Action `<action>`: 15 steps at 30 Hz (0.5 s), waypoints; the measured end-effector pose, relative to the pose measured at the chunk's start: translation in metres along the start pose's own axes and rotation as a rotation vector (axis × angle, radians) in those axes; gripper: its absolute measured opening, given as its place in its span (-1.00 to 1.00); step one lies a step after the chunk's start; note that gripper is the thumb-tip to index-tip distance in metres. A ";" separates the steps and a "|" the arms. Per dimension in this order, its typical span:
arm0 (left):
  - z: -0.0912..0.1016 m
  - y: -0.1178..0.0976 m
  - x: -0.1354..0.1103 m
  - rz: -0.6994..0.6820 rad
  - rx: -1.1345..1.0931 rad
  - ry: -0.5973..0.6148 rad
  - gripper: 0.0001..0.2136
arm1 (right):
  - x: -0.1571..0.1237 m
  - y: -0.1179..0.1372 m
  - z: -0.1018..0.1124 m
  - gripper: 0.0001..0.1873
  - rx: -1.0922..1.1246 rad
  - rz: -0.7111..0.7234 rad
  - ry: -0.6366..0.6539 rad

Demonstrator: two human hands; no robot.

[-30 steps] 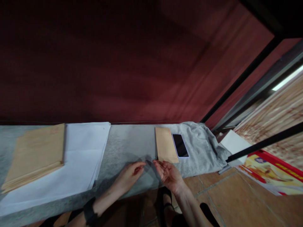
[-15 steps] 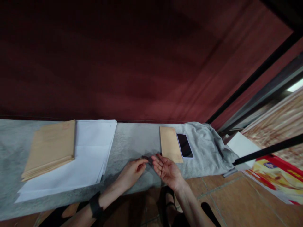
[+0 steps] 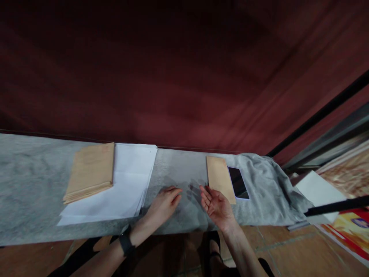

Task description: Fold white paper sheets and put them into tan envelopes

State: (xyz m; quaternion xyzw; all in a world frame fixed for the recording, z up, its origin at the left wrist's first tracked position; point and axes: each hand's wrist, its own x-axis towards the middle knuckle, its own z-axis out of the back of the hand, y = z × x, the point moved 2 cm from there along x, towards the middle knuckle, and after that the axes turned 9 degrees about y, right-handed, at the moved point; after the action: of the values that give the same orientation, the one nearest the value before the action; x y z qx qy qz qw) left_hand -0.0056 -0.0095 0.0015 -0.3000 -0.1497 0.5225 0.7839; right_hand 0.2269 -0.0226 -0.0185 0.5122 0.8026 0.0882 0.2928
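My left hand [image 3: 165, 203] hovers over the grey cloth, back of the hand up. Its fingers are loosely bent, with a small gap between thumb and forefinger and nothing visible in it. Palm up and fingers spread, my right hand [image 3: 216, 206] is open and bare beside a brown envelope [image 3: 220, 175], overlapping its lower left edge in view. A phone [image 3: 238, 182] with a pale purple rim lies just right of that envelope. Left of my hands, a stack of brown envelopes [image 3: 91, 169] rests on large white paper sheets [image 3: 132, 177].
Grey cloth [image 3: 175, 161] covers the long narrow surface and bunches at its right end. Behind it hangs a dark red curtain [image 3: 173, 96]. Black bars [image 3: 325, 111] cross the right side. A white box [image 3: 319, 194] and a red-yellow printed carton [image 3: 354, 231] stand at right.
My hands have moved apart; before, their fingertips nearly met. The view has shifted, so the envelopes, paper and phone appear further right. Those things have not otherwise moved.
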 end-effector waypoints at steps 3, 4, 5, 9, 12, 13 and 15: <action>0.017 0.013 -0.005 0.169 0.285 -0.099 -0.64 | 0.002 -0.003 0.001 -0.79 -0.012 -0.026 0.013; 0.022 0.018 -0.007 0.259 0.383 -0.127 -0.60 | 0.002 -0.004 0.001 -0.77 -0.027 -0.035 0.017; 0.028 0.024 -0.009 0.354 0.471 -0.147 -0.54 | 0.004 -0.007 0.001 -0.74 -0.047 -0.043 0.020; 0.044 0.044 -0.017 0.608 0.660 -0.152 -0.46 | 0.009 -0.018 -0.002 -0.70 -0.128 -0.054 0.024; 0.050 0.051 -0.020 0.649 0.673 -0.113 -0.52 | 0.013 -0.027 -0.006 -0.72 -0.161 -0.059 0.030; 0.051 0.051 -0.021 0.646 0.673 -0.103 -0.55 | 0.014 -0.029 -0.007 -0.74 -0.170 -0.061 0.029; 0.052 0.050 -0.021 0.624 0.673 -0.099 -0.59 | 0.017 -0.034 -0.009 -0.76 -0.185 -0.066 0.026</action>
State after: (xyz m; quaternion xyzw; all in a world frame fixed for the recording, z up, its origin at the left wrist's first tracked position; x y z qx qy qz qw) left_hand -0.0788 0.0014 0.0121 -0.0342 0.0881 0.7668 0.6349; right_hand 0.1904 -0.0221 -0.0323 0.4551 0.8112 0.1588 0.3312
